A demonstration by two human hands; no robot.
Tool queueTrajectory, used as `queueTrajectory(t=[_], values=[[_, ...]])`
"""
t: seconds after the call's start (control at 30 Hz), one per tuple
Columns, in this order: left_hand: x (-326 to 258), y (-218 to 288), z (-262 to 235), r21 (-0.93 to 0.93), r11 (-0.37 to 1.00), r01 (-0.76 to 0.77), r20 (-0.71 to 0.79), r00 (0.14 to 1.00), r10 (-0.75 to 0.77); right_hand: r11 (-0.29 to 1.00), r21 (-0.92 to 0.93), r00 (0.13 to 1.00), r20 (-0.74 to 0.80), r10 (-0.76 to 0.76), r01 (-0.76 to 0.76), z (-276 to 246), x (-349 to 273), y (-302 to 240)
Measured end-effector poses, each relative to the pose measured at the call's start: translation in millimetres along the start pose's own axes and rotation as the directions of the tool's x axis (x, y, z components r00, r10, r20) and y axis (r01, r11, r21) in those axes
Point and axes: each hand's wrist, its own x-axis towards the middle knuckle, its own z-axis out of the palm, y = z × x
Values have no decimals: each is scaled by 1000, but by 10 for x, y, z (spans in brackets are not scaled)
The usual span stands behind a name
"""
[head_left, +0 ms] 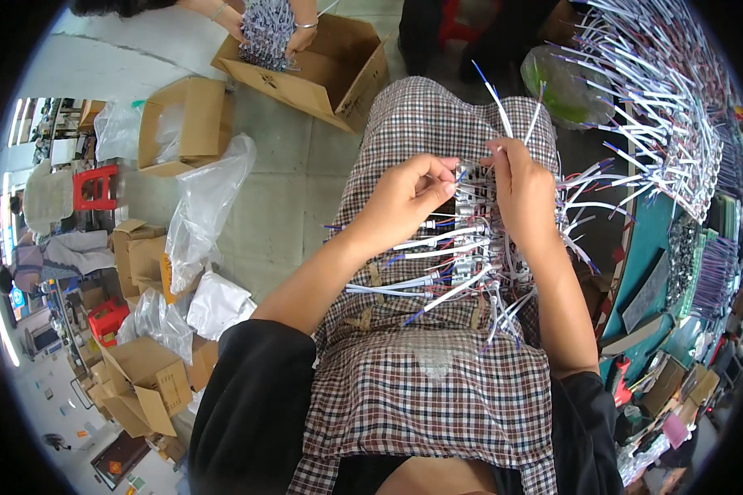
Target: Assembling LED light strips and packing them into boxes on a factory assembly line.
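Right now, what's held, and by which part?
The left hand seems to pinch a thin, blue-ended wire near that end; the right hand hides its own grip.

Single head-worn fisheye here, pointing down over the wearer's checked apron (pixel 437 400) at the left hand (pixel 406 196) and right hand (pixel 523 191), pretty close up. Super wide too, so it also grabs the tiled floor (pixel 293 210) beyond them.

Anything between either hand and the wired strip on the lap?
Nothing visible. Left hand and right hand are both at the far end of the strip; its white wires fan out sideways nearer the body.
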Motion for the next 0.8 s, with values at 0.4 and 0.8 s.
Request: queueTrajectory(t=[0.4, 0.8], values=[[19, 62, 4, -121, 991, 53, -20, 998, -56, 987, -156, 999, -25, 44, -48, -4, 72, -40], [132, 71, -179, 73, 992, 102, -57, 994, -98, 996, 23, 960, 269, 74, -83, -221, 123, -48]])
